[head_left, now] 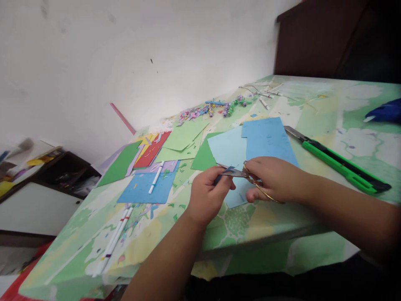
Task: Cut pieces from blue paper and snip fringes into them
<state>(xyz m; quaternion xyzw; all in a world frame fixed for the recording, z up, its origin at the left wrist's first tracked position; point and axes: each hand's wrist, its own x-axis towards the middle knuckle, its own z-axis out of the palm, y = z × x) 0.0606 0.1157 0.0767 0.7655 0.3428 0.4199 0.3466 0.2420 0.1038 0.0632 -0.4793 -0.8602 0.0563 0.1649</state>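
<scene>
At far left stands a cabinet (34, 207) with a whitish door, beside the bench (72, 238), which is covered in a green, yellow and white patterned cloth. Two white markers (116, 239) lie side by side near the bench's left end. Beyond them is a dark green sheet (120, 164), then a blue sheet (130, 192) with a white marker lying across it, and a red sheet (153, 149) farther back. Pale green sheets (184, 136) come next, with coloured paper scraps (191, 113) behind. The left hand (205, 194) has its grip closed on a small dark blue piece (231, 170) (partly hidden by fingers), held above the bench. Scissors (240, 173) reach from the right, their blades at that piece; the right hand (275, 177) has its grip wrapped around the golden handles. Beneath and beyond the hands lie a light blue sheet (228, 146) and a deeper blue one overlapping it. Farther right, a green cutter (338, 164) lies slantwise, blade showing; a dark blue object (385, 112) sits at the edge of view.
</scene>
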